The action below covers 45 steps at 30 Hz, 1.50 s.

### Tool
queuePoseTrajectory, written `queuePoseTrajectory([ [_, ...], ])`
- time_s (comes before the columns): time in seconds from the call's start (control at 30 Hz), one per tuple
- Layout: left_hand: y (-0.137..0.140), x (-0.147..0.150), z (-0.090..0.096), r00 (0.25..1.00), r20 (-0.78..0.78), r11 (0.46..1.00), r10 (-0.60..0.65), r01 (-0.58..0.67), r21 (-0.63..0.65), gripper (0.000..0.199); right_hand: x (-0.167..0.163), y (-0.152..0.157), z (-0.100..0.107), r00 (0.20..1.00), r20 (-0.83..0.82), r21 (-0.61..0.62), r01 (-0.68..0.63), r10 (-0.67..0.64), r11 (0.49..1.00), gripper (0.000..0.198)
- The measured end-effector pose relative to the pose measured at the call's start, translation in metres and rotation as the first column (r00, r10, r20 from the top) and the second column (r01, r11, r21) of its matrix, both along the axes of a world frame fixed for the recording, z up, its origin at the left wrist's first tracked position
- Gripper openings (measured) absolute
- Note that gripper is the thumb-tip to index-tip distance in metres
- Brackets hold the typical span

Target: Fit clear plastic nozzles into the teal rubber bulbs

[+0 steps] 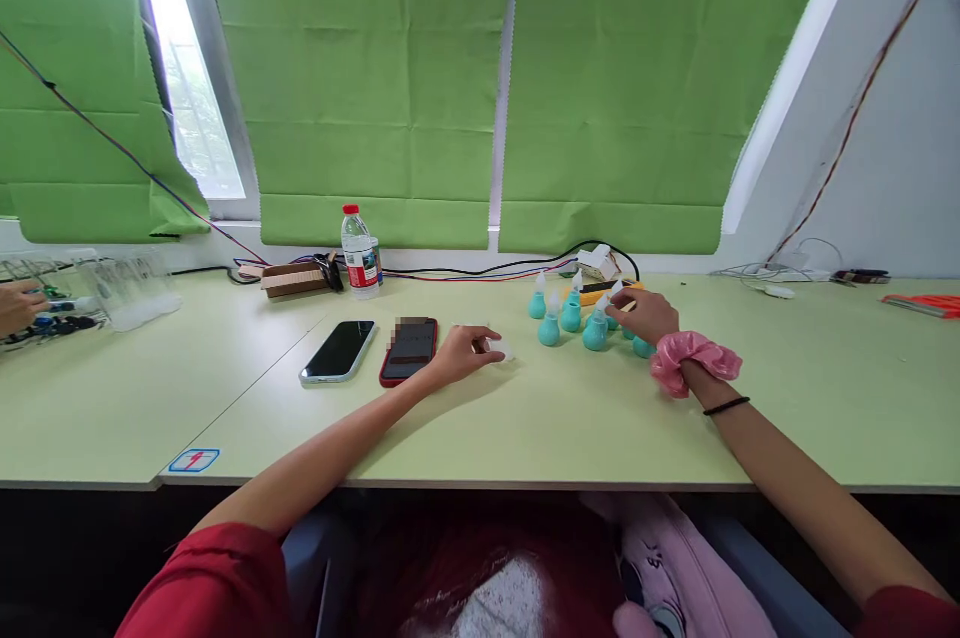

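My left hand (466,354) rests low over the table, its thumb and fingertips closed about a small whitish, translucent piece (499,348). What kind of piece it is I cannot make out. My right hand (646,315), with a pink scrunchie (696,363) at the wrist, reaches into a group of small round teal pieces with white pointed tips. Its thumb and fingers pinch at a white tip (616,289); the base under it is partly hidden. One teal piece (595,333) stands just in front of those fingers, and another (548,329) stands further left.
Two phones, one light-edged (337,352) and one red-cased (409,352), lie left of my left hand. Behind them stand a water bottle (361,253) and an open cardboard box (296,279). Cables run along the back. Another person's hand (19,306) is at far left near clear plastic containers (127,288).
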State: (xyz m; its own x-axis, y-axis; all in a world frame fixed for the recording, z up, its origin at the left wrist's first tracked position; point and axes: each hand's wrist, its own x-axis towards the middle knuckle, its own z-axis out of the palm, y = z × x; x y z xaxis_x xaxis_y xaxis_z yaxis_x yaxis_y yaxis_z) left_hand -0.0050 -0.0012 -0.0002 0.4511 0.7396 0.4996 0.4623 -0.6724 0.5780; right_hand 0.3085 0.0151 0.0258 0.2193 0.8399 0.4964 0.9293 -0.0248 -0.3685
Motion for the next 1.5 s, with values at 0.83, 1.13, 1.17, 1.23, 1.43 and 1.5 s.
queuePoseTrajectory([
  [0.83,-0.004,0.006,-0.010,0.975,-0.220,1.000,-0.021,0.026,0.017,0.034,0.019,0.024,-0.016,0.980,-0.084,0.311,-0.148,0.182,0.939,0.016],
  [1.13,-0.004,0.006,-0.011,0.962,-0.270,0.997,-0.039,0.055,0.051,0.034,0.025,0.033,-0.027,0.980,0.163,-0.044,-0.110,0.116,0.993,0.035],
  [1.17,-0.004,0.007,-0.011,0.962,-0.273,0.997,-0.034,0.050,0.052,0.034,0.023,0.032,-0.027,0.979,0.178,-0.042,-0.094,0.100,0.995,0.039],
  [1.23,-0.004,0.007,-0.011,0.959,-0.282,0.998,-0.023,0.040,0.055,0.034,0.021,0.030,-0.025,0.969,0.236,-0.062,-0.062,0.075,0.996,0.045],
  [1.43,-0.004,0.007,-0.011,0.951,-0.307,0.996,-0.025,0.048,0.069,0.034,0.013,0.021,-0.022,0.937,0.344,-0.251,0.023,0.067,0.968,0.038],
  [1.5,-0.004,0.007,-0.011,0.949,-0.316,0.996,-0.016,0.041,0.074,0.033,0.012,0.020,-0.022,0.944,0.326,-0.227,0.031,0.046,0.973,0.034],
])
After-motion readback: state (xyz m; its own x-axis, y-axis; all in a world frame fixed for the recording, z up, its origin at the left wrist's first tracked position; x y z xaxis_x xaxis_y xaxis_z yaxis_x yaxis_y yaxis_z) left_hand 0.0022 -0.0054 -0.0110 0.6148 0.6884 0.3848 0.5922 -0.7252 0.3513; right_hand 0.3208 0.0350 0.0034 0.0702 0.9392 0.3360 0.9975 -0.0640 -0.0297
